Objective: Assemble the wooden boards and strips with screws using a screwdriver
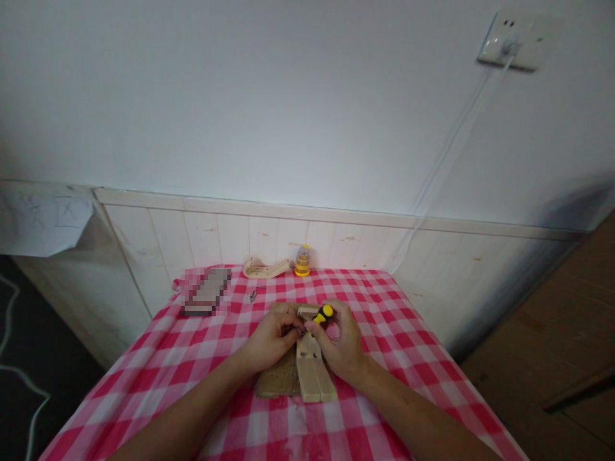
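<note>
My right hand [341, 339] is closed around a screwdriver with a yellow and black handle [323, 314], its tip hidden near my left fingers. My left hand [276, 336] pinches something small, too hidden to name, above the wooden piece. Beneath both hands lies a pale wooden piece [312, 378] made of two joined strips, with dark holes or screw heads in it. It rests on a brown board [276, 382] pitted with small holes.
A curved wooden piece [266, 269] and a clear container with a yellow base [302, 262] stand by the wall. Small metal parts [253, 296] lie near a blurred-out rectangular object [206, 291] on the checked tablecloth [384, 365]. A cord [442, 150] hangs from the wall socket [516, 41].
</note>
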`<action>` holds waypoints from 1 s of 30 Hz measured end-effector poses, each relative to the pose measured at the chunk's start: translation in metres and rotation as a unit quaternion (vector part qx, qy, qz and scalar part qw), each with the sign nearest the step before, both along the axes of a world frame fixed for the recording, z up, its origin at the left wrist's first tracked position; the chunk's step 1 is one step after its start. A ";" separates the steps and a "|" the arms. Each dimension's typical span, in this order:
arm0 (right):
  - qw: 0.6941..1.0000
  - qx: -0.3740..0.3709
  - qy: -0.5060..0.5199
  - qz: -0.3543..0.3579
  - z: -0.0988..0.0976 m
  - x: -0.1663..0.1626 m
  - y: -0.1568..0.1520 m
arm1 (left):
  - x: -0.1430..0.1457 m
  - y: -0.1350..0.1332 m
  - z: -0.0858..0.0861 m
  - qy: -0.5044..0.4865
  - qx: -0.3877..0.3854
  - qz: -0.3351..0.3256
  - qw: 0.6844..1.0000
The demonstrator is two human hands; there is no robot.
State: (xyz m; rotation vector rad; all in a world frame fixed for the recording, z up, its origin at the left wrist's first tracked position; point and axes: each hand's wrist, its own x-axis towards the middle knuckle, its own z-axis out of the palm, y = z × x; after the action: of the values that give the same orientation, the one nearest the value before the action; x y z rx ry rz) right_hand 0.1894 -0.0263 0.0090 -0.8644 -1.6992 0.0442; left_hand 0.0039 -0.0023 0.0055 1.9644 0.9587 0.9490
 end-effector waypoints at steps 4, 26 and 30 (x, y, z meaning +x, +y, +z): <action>1.000 0.001 -0.003 -0.004 -0.001 0.001 0.001 | 0.001 0.000 0.001 -0.009 -0.005 0.000 1.000; 0.993 -0.024 0.015 0.113 0.007 0.002 -0.017 | -0.008 -0.005 0.008 -0.061 0.002 -0.151 0.987; 0.989 -0.016 -0.014 0.149 0.015 0.002 -0.019 | -0.006 -0.005 0.008 -0.068 -0.021 -0.165 0.984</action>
State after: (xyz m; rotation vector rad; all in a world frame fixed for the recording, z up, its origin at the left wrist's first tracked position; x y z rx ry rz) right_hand 0.1912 -0.0457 0.0238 -0.6319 -1.8472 0.2629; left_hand -0.0026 -0.0076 0.0130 1.9197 0.5499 0.8508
